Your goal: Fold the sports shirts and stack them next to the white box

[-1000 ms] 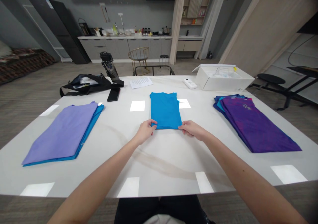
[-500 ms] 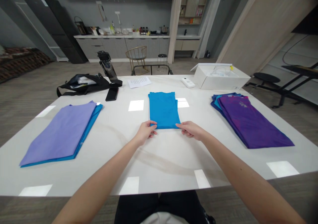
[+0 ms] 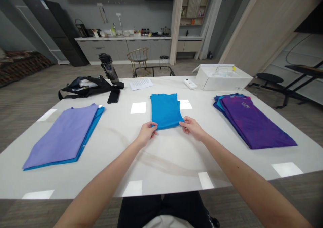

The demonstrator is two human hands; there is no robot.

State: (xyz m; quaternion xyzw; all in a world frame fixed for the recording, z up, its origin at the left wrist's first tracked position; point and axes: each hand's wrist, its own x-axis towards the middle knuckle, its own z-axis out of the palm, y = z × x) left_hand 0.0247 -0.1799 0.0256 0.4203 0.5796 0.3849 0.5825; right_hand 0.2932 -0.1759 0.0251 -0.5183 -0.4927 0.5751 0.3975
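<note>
We have a folded blue garment (image 3: 165, 110) lying in front of us, at the middle of the white surface (image 3: 161, 160). Our left hand (image 3: 147, 133) has its near left corner, thumb on top, the fingers clamped on the cloth. Our right hand (image 3: 193, 128) has the near right corner, its fingers likewise pinched together on the fabric. The near edge runs between our hands at a slant, and its right end looks slightly raised.

On the left we have a lavender top (image 3: 62, 133), laid flat over another blue garment (image 3: 90, 133) whose right and near edges show. On the right, a purple garment (image 3: 257, 123) with a small pale mark lies over darker blue and teal cloth (image 3: 219, 101).

Along the far side, from left to right, we see a black bag (image 3: 94, 85), a dark bottle (image 3: 110, 68) standing behind its strap, a black phone (image 3: 114, 96), a printed sheet (image 3: 141, 83), a small white device (image 3: 190, 84) and an open white box (image 3: 219, 84).
</note>
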